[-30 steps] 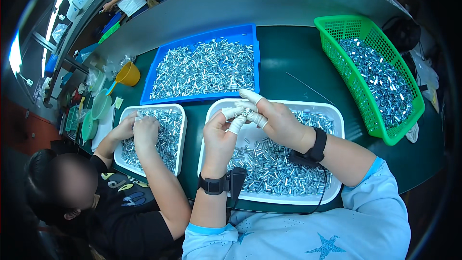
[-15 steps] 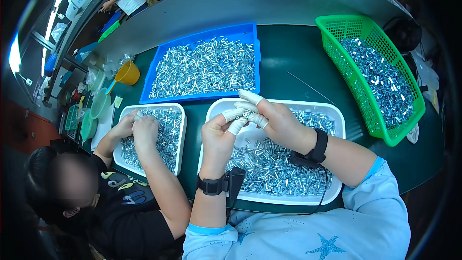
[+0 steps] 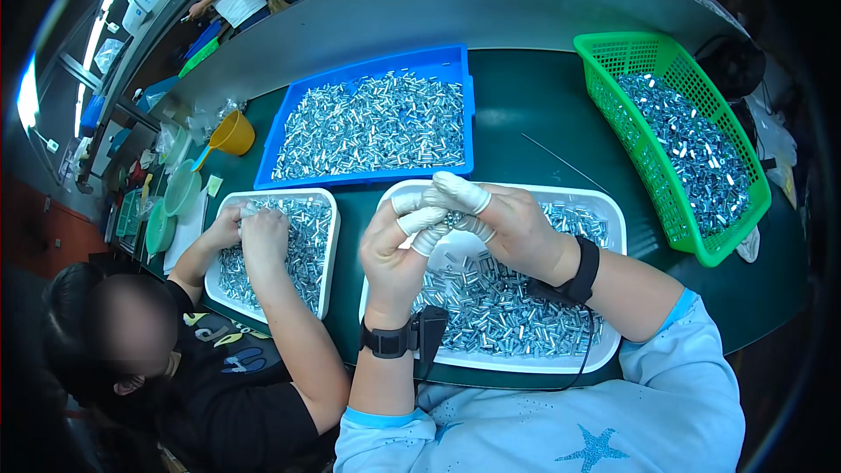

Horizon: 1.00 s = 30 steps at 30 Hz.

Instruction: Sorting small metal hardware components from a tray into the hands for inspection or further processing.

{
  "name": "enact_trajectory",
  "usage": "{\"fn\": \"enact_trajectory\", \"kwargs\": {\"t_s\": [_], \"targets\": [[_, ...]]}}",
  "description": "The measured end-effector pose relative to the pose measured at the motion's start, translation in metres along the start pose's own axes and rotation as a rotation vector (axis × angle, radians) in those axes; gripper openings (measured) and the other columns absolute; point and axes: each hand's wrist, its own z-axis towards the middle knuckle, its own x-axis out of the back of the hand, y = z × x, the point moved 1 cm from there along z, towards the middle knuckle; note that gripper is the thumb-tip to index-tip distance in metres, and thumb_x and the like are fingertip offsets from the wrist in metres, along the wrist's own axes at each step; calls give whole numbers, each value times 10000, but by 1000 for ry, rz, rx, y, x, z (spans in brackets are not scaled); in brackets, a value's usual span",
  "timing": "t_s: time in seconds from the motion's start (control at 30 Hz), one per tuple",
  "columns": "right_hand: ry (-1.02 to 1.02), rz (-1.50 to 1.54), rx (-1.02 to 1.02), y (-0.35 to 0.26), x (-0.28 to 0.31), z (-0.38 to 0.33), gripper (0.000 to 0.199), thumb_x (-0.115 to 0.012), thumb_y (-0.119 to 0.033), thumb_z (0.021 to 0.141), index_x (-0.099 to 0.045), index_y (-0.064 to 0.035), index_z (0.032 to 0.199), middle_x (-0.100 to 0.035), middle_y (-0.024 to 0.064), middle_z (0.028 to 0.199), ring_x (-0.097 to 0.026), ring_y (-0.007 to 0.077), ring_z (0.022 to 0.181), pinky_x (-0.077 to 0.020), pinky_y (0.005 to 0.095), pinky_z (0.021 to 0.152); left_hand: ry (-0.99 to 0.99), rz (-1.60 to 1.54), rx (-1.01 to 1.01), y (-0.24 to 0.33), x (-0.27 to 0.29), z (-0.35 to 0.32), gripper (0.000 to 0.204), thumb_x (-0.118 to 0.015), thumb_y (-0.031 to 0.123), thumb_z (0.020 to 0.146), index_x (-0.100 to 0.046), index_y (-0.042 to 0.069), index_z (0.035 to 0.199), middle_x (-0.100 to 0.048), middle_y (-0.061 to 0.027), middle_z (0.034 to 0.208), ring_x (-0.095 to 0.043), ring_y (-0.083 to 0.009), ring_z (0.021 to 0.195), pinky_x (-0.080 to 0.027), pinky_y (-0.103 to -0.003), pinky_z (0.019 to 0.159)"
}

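My left hand (image 3: 392,250) and my right hand (image 3: 517,229) meet above the far part of a white tray (image 3: 508,365). White finger covers sheathe the fingertips. Pinched between both hands is a small bunch of short metal tubes (image 3: 452,219), with their round ends showing; the fingers hide most of it. Both hands are closed on this bunch. Below them, many loose silvery metal tubes (image 3: 499,320) lie in the tray, thickest toward its near side.
A blue tray (image 3: 469,123) of similar pieces stands beyond, and a green basket (image 3: 604,118) of metal parts at right. A thin rod (image 3: 565,162) lies between. At left, a co-worker's hands (image 3: 263,226) work over a smaller white tray (image 3: 332,250), near a yellow scoop (image 3: 232,133).
My left fingers have shifted and closed further over the bunch, so less of it shows. My right fingertips have moved slightly lower. The trays stay in place.
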Motion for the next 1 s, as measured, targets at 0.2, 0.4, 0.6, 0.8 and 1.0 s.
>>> {"fn": "enact_trajectory", "kwargs": {"t_s": [0.2, 0.4, 0.6, 0.8, 1.0], "targets": [[19, -11, 32, -1, 0, 0, 574, -628, -36, 748, -437, -73, 1288, -602, 147, 1075, -616, 291, 933, -513, 347, 764, 30, 56, -68, 1, 0, 0, 208, -725, 30, 665, -677, 60, 865, -604, -59, 896, -558, -221, 891, -458, -283, 721], [19, -52, 43, 0, -1, 0, 668, -678, -46, 678, -424, -85, 1294, -607, 123, 1087, -619, 278, 921, -520, 331, 749, 18, 87, -58, 2, 1, -1, 214, -730, 42, 653, -675, 60, 859, -596, -56, 869, -555, -222, 862, -451, -299, 721], [20, -5, 33, 0, -2, 0, 673, -688, -88, 699, -407, -88, 1310, -606, 128, 1086, -621, 277, 915, -516, 330, 748, -68, 88, -79, -2, 5, -1, 216, -681, -43, 710, -644, -1, 918, -549, -71, 972, -547, -172, 910, -451, -261, 795], [-24, 71, -67, -3, -1, 0, 589, -622, -82, 779, -385, -45, 1317, -598, 157, 1088, -616, 283, 935, -496, 335, 780, -92, 35, -36, -1, 5, 0, 196, -665, -34, 731, -632, -18, 924, -567, -93, 1012, -550, -188, 951, -443, -280, 819], [-37, 91, -115, 0, -1, -2, 550, -589, -57, 811, -381, -31, 1319, -593, 173, 1093, -614, 286, 942, -488, 331, 790, -101, -13, 28, -2, 3, 1, 179, -647, -36, 748, -626, -26, 925, -568, -94, 1021, -550, -183, 956, -441, -279, 824]]}}
